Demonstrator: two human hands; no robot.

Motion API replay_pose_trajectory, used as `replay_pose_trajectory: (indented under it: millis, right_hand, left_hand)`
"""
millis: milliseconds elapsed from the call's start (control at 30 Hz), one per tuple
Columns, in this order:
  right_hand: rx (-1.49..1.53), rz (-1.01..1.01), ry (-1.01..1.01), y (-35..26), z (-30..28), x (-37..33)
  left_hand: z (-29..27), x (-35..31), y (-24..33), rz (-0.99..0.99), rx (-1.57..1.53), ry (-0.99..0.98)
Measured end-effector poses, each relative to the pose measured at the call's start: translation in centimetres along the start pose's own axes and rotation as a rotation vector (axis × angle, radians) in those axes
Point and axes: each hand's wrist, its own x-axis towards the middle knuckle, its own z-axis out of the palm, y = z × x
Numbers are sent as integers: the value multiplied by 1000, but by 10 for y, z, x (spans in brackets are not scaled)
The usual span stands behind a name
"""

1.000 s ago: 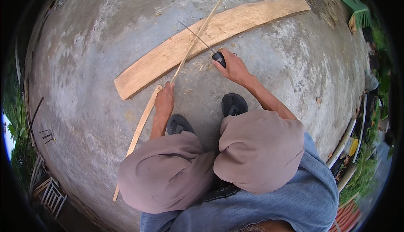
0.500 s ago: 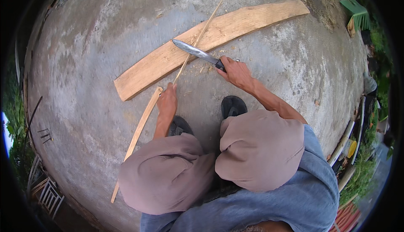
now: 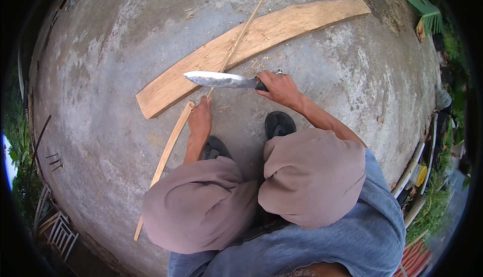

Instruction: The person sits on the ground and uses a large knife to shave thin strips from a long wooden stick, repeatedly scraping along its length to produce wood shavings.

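- Plainly, we see our right hand (image 3: 282,88) with its grip wrapped round the dark handle of the knife (image 3: 220,80).
- The blade points left, one broad face turned up to us, and passes over the lower part of the stick (image 3: 242,35); we cannot tell whether they touch.
- Our left hand (image 3: 201,118) has its grip folded on the stick's near end.
- From there the stick runs up and rightward, crossing the plank (image 3: 287,27) and reaching past its far edge.
- The plank lies aslant on the concrete floor (image 3: 115,76), beyond both hands.
- Beside our left hand is the upper end of a wooden strip (image 3: 163,159), which slopes down past our left knee; contact with the hand is unclear to us.
- Pale shavings (image 3: 257,65) are scattered near the plank's closer edge.
- Our dark sandals (image 3: 279,125) are below the knife.
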Motion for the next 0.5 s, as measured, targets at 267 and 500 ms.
replay_pose_trajectory:
  millis: [267,500]
  right_hand:
    - [79,46,36,-2,0,-1]
    - [26,198,-14,5,9,5]
  left_hand:
    - [-12,-5,0,-2,68,43]
    - [-8,-2,1,-29,43,-18]
